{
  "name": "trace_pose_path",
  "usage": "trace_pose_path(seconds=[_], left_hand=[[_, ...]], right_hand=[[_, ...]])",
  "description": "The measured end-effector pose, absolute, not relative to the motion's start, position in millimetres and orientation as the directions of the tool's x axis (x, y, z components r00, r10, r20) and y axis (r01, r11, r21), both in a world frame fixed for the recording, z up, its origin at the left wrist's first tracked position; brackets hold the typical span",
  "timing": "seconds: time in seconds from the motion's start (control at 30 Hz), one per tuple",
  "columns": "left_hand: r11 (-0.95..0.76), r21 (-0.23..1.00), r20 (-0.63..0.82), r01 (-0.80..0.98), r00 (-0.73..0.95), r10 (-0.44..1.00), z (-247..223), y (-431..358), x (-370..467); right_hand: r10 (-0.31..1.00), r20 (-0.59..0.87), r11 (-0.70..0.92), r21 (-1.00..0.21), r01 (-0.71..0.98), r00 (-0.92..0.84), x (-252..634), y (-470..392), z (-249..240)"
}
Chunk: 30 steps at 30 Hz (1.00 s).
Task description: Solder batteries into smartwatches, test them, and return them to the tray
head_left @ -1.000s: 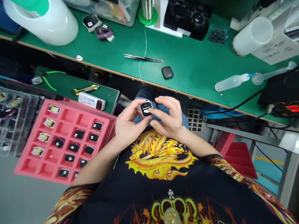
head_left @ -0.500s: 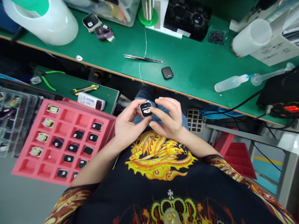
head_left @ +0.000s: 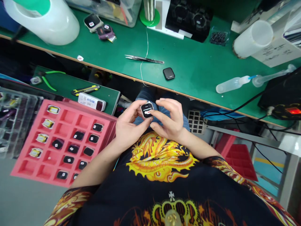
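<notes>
A small square watch (head_left: pixel 146 110) with a lit screen is gripped between the thumb and fingers of my left hand (head_left: pixel 128 125), over my lap. My right hand (head_left: pixel 169 118) is at the watch's right side, its fingers apart and one fingertip on the lower right of the screen. On the green bench (head_left: pixel 192 67) beyond lie metal tweezers (head_left: pixel 144 59) and a black square piece (head_left: pixel 168 73). Two more watches, one pale (head_left: pixel 93 22) and one purple (head_left: pixel 105 32), rest at the back left.
Left of my arm, a pink foam tray (head_left: pixel 53 157) holds several watch parts. A cutter (head_left: pixel 86 90) and green-handled pliers (head_left: pixel 50 81) lie on a lower surface. Bench right: a clear bottle (head_left: pixel 231 84), a white cup (head_left: pixel 254 39) and cables.
The right fingertip has shifted slightly down and left on the watch screen. My left hand still holds the watch in the same place.
</notes>
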<state>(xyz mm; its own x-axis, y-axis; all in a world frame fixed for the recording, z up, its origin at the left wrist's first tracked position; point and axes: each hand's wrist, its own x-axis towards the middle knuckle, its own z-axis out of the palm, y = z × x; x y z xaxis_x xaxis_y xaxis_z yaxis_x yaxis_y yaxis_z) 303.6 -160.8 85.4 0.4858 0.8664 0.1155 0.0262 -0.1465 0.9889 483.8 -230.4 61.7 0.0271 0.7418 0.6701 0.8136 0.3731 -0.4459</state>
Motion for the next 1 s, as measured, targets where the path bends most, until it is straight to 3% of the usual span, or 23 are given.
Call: trace_pose_path(seconds=[0.27, 1.0], left_hand=[[-0.139, 0.990, 0.127, -0.011, 0.487, 0.864, 86.6, -160.1, 304.1], [-0.150, 0.989, 0.134, -0.008, 0.496, 0.858, 85.8, -160.2, 303.7]], right_hand=[[0.676, 0.736, 0.430, -0.427, 0.796, 0.030, 482.3, -227.4, 68.7], [0.682, 0.731, 0.414, -0.419, 0.808, 0.029, 481.8, -226.8, 66.6]])
